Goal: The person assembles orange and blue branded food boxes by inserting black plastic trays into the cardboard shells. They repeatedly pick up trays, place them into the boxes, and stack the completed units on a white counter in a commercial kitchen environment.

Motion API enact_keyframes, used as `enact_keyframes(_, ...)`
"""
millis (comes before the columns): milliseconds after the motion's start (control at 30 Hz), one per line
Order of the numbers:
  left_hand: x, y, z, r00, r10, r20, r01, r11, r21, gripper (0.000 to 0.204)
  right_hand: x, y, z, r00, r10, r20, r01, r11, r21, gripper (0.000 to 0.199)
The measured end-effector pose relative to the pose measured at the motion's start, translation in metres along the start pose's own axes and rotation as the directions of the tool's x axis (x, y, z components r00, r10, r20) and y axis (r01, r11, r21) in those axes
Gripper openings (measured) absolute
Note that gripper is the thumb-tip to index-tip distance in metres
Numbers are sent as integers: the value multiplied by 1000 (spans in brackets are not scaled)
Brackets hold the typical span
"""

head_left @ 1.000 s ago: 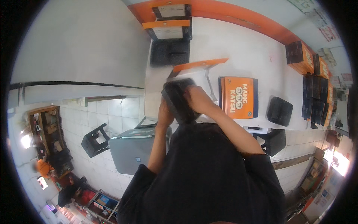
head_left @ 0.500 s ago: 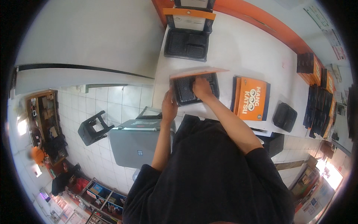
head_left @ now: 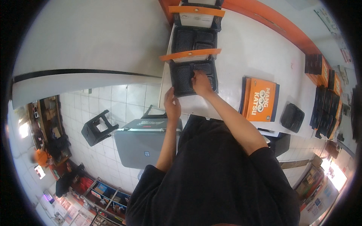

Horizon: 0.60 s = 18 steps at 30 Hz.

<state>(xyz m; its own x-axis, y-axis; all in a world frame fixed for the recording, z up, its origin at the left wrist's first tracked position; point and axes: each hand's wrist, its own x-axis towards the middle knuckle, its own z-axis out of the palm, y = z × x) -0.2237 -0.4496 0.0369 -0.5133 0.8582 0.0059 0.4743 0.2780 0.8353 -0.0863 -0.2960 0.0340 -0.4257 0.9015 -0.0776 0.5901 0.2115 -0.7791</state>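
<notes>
A black compartment tray (head_left: 183, 80) lies near the table's left end, and the cardboard flap behind it stands up with an orange strip (head_left: 190, 55) along its top. My left hand (head_left: 172, 107) is closed at the tray's near left corner, fingertips against its edge. Inside the tray, the curled fingers of my right hand (head_left: 202, 83) pinch at the middle divider. Directly behind stands a second black tray (head_left: 183, 39) with its own raised orange-edged flap (head_left: 196, 11). No food shows in either tray.
Flat orange-and-black cartons (head_left: 260, 100) are stacked right of my right arm, beside another black tray (head_left: 292, 118). More cartons (head_left: 324, 94) are piled at the table's right end. Below the table's left edge are a grey lidded bin (head_left: 141, 145) and a black stool (head_left: 98, 128).
Both hands and the tray between them have shifted away from me, close up to the tray behind. Its flap has swung back, so more of the tray's inside shows.
</notes>
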Motion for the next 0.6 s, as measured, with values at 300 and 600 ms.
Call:
enact_keyframes(300,28,-13,-5,993,101,-61,-87,978,191,44,-94,19,-97,999,-32,18,34,992,-124,32)
enact_keyframes(600,54,-18,-1,997,61,-45,-59,997,49,36,-145,50,-182,954,95,-286,-206,897,-391,52)
